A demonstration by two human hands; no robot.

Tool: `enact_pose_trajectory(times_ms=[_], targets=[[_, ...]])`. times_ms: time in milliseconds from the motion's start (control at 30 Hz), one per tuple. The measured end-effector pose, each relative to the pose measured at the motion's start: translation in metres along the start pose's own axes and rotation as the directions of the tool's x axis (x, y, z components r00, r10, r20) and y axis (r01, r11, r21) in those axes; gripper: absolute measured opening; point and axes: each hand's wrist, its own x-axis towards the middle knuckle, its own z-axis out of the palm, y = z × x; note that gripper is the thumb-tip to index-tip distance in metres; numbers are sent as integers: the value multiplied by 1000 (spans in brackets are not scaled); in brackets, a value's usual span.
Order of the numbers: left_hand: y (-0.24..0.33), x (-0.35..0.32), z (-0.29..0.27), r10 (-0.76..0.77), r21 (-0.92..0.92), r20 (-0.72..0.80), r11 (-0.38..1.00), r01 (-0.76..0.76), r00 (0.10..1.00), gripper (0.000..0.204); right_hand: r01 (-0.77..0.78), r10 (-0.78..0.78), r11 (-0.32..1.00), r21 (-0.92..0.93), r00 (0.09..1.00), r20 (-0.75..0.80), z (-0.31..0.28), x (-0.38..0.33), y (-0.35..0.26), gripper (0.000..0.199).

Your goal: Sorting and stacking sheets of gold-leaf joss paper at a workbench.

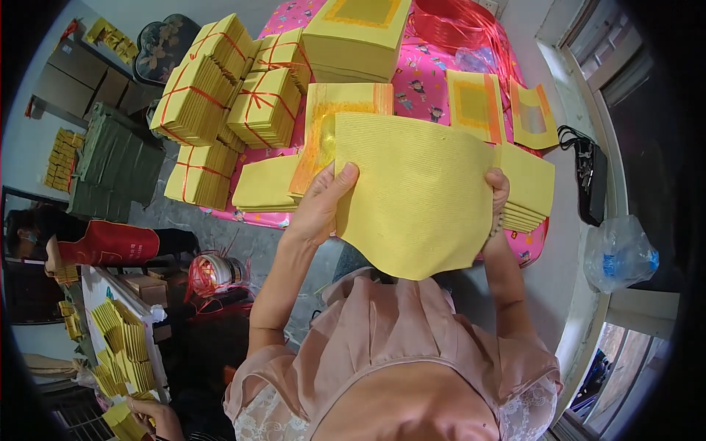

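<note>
A large sheet of ribbed yellow paper (415, 195) is held up in front of me, bowed a little, its lower edge curving. My left hand (321, 202) grips its left edge, thumb on top. On the opposite edge my right hand (498, 192) has its fingers closed round the paper; a beaded bracelet shows at that wrist. Partly covered behind the sheet lies a yellow stack with an orange printed border (349, 95). To its left is a low pile of folded yellow paper (266, 184), and another fanned pile (528, 184) sits by my right hand.
Red-tied yellow bundles (193, 103) are stacked at the table's left, and a tall yellow stack (354, 37) stands at the back. The pink patterned tablecloth (421, 84) bears a red basket (452, 22). A person in a red apron (118, 244) is at the far left.
</note>
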Motion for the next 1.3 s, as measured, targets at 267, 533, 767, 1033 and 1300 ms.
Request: enact_pose_trajectory(times_ms=[267, 533, 767, 1033, 1300], targets=[[-10, 4, 8, -36, -60, 20, 998, 37, 999, 43, -58, 48, 984, 170, 997, 64, 36, 16, 22, 63], [-7, 11, 9, -119, -388, 131, 907, 162, 984, 43, -33, -57, 911, -410, 977, -206, 44, 30, 8, 46], [-14, 21, 30, -158, -238, 173, 951, 197, 972, 41, -54, -56, 783, -620, 986, -156, 67, 55, 31, 41], [-15, 19, 43, -27, -175, 152, 983, 53, 988, 37, -98, -44, 607, -789, 987, -156, 88, 57, 37, 38], [2, 12, 50, 221, 56, -42, 974, -219, 974, 33, 7, -230, 617, -787, 958, -171, 96, 44, 31, 43]])
